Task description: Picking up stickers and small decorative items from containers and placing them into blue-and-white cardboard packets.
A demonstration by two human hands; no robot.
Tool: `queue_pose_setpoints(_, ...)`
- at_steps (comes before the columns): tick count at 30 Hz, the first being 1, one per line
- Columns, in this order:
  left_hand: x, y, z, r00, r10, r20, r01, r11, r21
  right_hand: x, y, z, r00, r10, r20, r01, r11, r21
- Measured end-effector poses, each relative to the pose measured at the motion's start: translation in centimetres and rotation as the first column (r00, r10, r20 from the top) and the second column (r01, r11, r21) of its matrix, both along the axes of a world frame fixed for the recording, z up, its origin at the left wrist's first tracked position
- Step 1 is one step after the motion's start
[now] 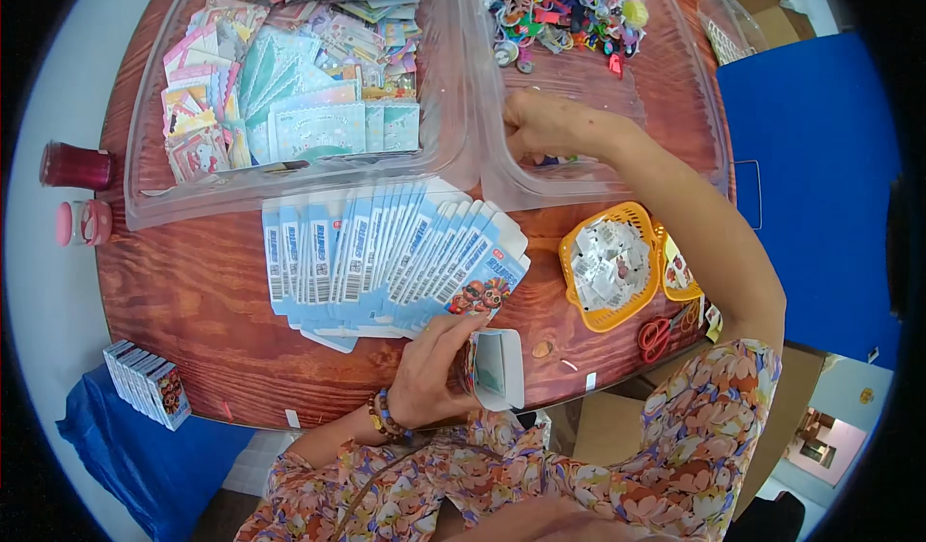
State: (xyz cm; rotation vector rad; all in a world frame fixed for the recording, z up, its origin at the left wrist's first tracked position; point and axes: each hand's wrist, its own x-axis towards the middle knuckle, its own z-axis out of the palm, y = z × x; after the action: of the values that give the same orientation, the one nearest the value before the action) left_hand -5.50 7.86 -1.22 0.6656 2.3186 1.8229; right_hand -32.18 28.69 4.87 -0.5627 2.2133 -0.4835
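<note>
My left hand (pixel 424 373), with beaded bracelets at its wrist, grips a small cardboard box (pixel 514 370) near the table's front edge. The box's end stands open toward me, and a pale green card-like piece shows inside. My right hand (pixel 540 127) reaches into the clear plastic bin (pixel 666 147) at the right. Its fingers are curled down near the bin's front wall, by some small dark blue pieces; what they hold is hidden. Beyond my left hand lies a fanned row of flat blue-and-white boxes (pixel 386 253).
Colourful small trinkets (pixel 569 12) fill the right bin's far end. The left clear bin (pixel 145 156) holds stacked cards (pixel 318 127). An orange basket (pixel 574 301) of small white packets, red scissors (pixel 656 338), filled boxes (pixel 149 388) and two jars (pixel 77 166) stand around the table.
</note>
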Motion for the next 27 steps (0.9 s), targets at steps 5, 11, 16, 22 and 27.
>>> queue_pose_setpoints(5,-0.2,0.1,0.2,1.0,0.009,-0.015,-0.009,1.0,-0.021,-0.7,1.2,-1.9,0.948,-0.024,0.318,0.075,0.986,-0.151)
queue_pose_setpoints(11,0.0,0.1,-0.2,1.0,0.016,-0.008,-0.016,0.999,-0.029,-0.9,1.3,-1.0,0.87,-0.092,0.485,0.21,0.958,-0.195)
queue_pose_setpoints(16,0.5,-0.2,-0.2,1.0,0.008,0.026,-0.007,1.0,-0.005,-0.5,1.5,0.9,0.772,-0.151,0.618,0.335,0.922,-0.194)
queue_pose_setpoints(22,0.3,-0.4,0.2,0.999,0.032,0.03,-0.033,0.999,0.026,-0.5,0.5,-0.1,0.897,-0.094,0.432,0.176,0.972,-0.154)
queue_pose_setpoints(27,0.6,0.0,1.3,0.992,0.128,0.003,-0.127,0.984,-0.125,2.1,2.6,5.4,0.954,-0.296,0.036,0.291,0.897,-0.331)
